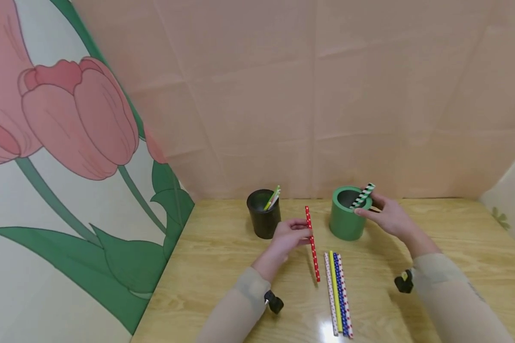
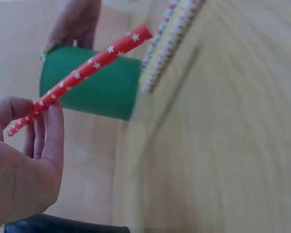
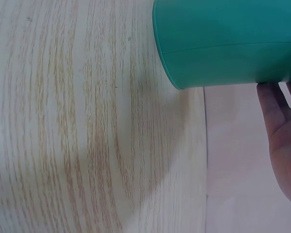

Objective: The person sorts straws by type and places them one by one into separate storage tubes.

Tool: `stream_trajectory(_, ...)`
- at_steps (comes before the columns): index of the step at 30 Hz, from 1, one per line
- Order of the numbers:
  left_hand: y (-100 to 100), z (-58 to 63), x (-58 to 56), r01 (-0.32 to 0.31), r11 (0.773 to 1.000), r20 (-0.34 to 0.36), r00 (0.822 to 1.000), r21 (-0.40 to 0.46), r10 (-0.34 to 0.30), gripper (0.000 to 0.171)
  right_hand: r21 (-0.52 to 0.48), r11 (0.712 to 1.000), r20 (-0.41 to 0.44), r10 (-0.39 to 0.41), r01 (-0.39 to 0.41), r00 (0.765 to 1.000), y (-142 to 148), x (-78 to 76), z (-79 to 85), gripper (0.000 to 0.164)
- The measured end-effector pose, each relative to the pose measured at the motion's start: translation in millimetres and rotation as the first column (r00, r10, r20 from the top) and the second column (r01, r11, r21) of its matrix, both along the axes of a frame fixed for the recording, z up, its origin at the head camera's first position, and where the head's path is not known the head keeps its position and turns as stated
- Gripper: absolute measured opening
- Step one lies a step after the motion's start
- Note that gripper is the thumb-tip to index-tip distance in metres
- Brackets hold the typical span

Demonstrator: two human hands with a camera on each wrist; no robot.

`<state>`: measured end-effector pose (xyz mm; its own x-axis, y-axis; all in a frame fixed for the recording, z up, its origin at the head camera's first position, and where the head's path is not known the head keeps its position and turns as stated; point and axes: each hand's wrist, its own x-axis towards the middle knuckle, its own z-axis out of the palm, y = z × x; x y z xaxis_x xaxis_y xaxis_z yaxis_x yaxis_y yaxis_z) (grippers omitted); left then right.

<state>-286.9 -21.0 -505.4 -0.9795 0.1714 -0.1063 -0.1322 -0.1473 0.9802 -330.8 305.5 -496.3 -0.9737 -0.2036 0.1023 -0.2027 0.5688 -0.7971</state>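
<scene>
My left hand (image 1: 288, 237) pinches a red paper straw with white stars (image 1: 312, 247) between thumb and fingers, above the table. The straw is tilted and its lower end points toward me. My right hand (image 1: 388, 216) grips the green cup (image 1: 346, 224) at its rim, with the thumb at the near side. In the right wrist view the fingers (image 3: 271, 104) touch the cup's wall. A black-and-green striped straw (image 1: 362, 196) leans in that cup and sticks out over the rim. The cup's inner bottom is hidden.
A black cup (image 1: 263, 221) holding several green and white straws (image 1: 273, 197) stands left of the green one. In front, several patterned straws (image 1: 338, 295), white, yellow and blue, lie side by side on the wooden table (image 1: 214, 267). A pinkish cloth (image 1: 249, 105) hangs behind.
</scene>
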Motion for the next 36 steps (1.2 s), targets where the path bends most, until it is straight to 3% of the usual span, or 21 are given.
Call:
stream_trajectory(8,15.5,27.9,-6.6,-0.025,0.997,-0.117,0.993,0.067,0.033,0.023,-0.019,1.0,0.005,0.004,-0.003,1.0,1.3,3.5,-1.7,0.091)
stream_trajectory(15,36.1,56.9,-10.1,-0.034,0.985,-0.241,0.968,0.166,0.074,0.025,-0.011,1.0,-0.013,-0.005,0.005,1.0,4.7,5.8,3.1,0.088)
stream_trajectory(24,46.4,74.8,-13.1,-0.11,0.946,-0.267,0.944,0.304,0.196,0.024,-0.028,1.0,-0.005,0.005,-0.005,1.0,1.2,7.8,-0.1,0.089)
stream_trajectory(27,50.8,82.0,-16.0,-0.125,0.943,-0.304,0.926,0.308,0.222,0.025,-0.029,1.0,-0.009,-0.002,0.002,1.0,1.5,7.8,-3.3,0.088)
stream_trajectory(36,71.9,101.9,-31.3,-0.188,0.933,-0.422,0.852,0.307,0.31,0.025,-0.028,1.0,0.015,-0.005,0.005,1.0,-0.6,7.4,-1.6,0.092)
